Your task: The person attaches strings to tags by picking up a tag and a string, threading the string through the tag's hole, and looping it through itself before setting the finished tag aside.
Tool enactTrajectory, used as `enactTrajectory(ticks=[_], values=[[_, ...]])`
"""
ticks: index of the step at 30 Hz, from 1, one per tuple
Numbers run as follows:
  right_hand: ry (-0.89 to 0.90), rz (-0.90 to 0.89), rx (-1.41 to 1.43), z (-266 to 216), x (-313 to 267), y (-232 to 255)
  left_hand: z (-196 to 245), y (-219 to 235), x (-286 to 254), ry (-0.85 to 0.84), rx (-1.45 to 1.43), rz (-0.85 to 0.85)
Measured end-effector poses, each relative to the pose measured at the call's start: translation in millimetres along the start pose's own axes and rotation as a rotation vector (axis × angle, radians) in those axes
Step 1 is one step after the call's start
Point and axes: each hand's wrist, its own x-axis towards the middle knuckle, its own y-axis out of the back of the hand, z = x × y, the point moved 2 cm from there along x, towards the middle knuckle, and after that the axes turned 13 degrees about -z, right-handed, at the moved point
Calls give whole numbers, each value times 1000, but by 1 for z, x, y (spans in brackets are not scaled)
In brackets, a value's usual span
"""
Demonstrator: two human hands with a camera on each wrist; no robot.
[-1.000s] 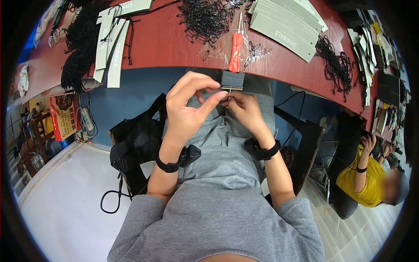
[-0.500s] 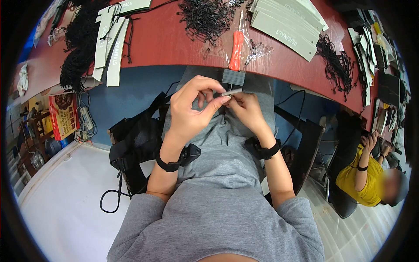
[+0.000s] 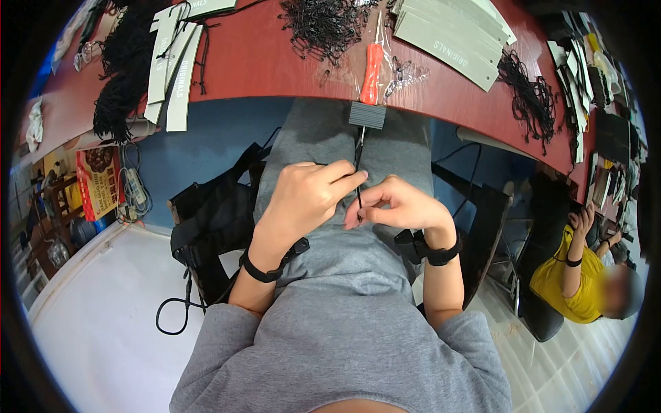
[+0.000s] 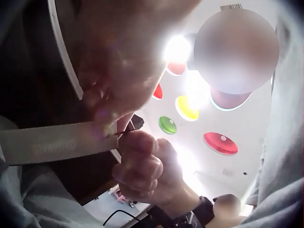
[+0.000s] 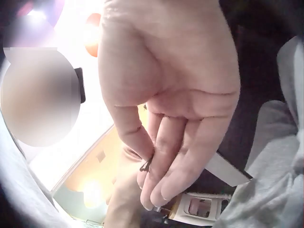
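Near the lap's middle, my left hand point(image 3: 310, 196) pinches a narrow pale tag, seen almost edge-on in the head view. The left wrist view shows the tag point(image 4: 52, 145) broadside, its end at the fingers. A thin black cord point(image 3: 359, 193) runs down from the left fingertips to my right hand point(image 3: 406, 206). Between right thumb and finger sits the cord's small dark looped end point(image 5: 146, 165), while the other fingers stay extended. A grey ridged block point(image 3: 367, 115) lies beyond the hands at the table edge.
On the red table point(image 3: 255, 69) are a red-handled tool point(image 3: 372, 72), a pile of black safety pins point(image 3: 320, 31), printed tags point(image 3: 447, 45), more tags point(image 3: 180, 86) and black cords point(image 3: 530, 96). A person in yellow point(image 3: 575, 289) sits at the right.
Both hands have moved down toward the body, away from the ridged block. My right hand has turned and drawn lower, and the black cord now stretches between the hands.
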Motion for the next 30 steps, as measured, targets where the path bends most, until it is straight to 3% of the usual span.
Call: enactTrajectory(ticks=[6,8,10,13,15,18,22,24,27,30], values=[[37,130,-28,-28,-10,-3,-3,2,-3,-45,-231,6],[-22,478,-275,-36,-14,6,-4,7,-4,-46,-338,5],[136,786,-316,-36,-2,11,-4,10,-6,-34,-365,6],[184,812,-355,-41,8,10,-7,9,-7,-23,-408,10],[301,747,-87,-33,13,9,-9,10,-7,-22,-427,13],[294,685,86,-39,10,3,-9,9,-6,-35,-447,11],[375,608,48,-37,2,5,-11,11,-7,17,-517,-20],[333,626,-122,-40,1,4,-10,11,-6,23,-521,-47],[205,718,-129,-36,3,6,-9,14,-6,17,-576,-1],[86,685,-55,-26,4,10,-9,20,-7,32,-639,-12]])
